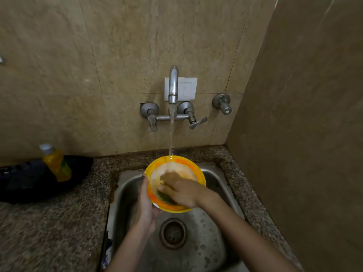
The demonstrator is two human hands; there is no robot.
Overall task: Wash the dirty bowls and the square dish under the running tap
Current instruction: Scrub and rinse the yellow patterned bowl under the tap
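Head view:
Bowl [177, 163]: yellow-orange, tilted, held over the sink [206, 242], under the tap [173, 83] stream.
Left hand [146, 205]: fingers wrapped on bowl's left rim and underside.
Right hand [180, 188]: inside bowl, fingers curled on a green scrubber [164, 197], blurred.
Bottle [56, 163]: yellow, on counter [49, 232] at left.

One orange-rimmed bowl [176, 163] with pale interior, tilted toward the viewer, held above the sink's [212, 242] rear half; tap [173, 85] stream strikes its far rim.
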